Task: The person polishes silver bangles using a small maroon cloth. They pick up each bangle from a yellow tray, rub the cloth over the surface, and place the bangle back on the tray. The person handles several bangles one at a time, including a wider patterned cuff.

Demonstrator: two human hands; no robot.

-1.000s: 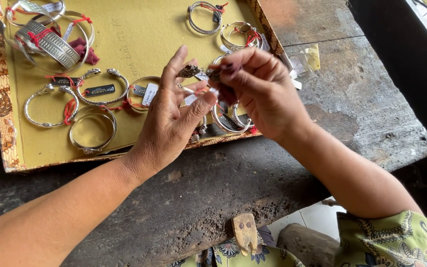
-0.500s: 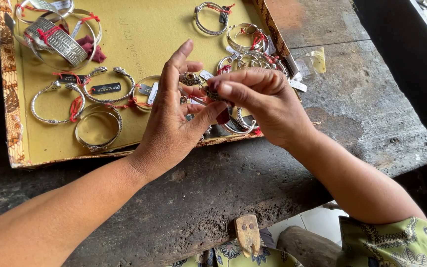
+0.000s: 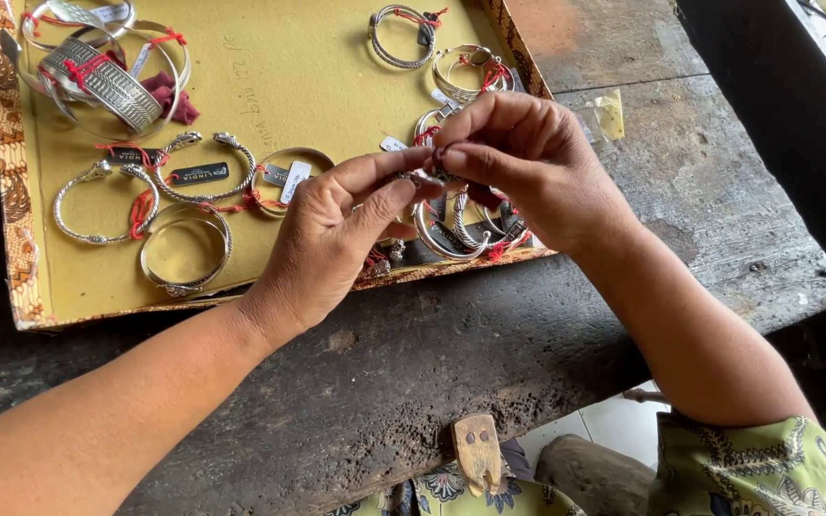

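Note:
My left hand (image 3: 332, 234) and my right hand (image 3: 523, 162) meet over the right part of a yellow-lined tray (image 3: 279, 67). Together they pinch a small silver bracelet piece (image 3: 424, 178) with a red thread between thumbs and fingertips. Under my right hand lie more silver bangles (image 3: 451, 234) with red ties and tags. Most of the held piece is hidden by my fingers.
On the tray lie several silver bracelets: a wide patterned cuff (image 3: 107, 81) at the top left, open bangles (image 3: 97, 196) at the left, a round bangle (image 3: 184, 253), twisted ones (image 3: 403, 33) at the top. The tray rests on a worn dark wooden bench (image 3: 451, 354). A wooden peg (image 3: 478, 449) juts out at the near edge.
Both hands have shifted slightly and closed in on the small piece; my left fingers, spread a second ago, now curl with the thumb pressed against my right fingertips.

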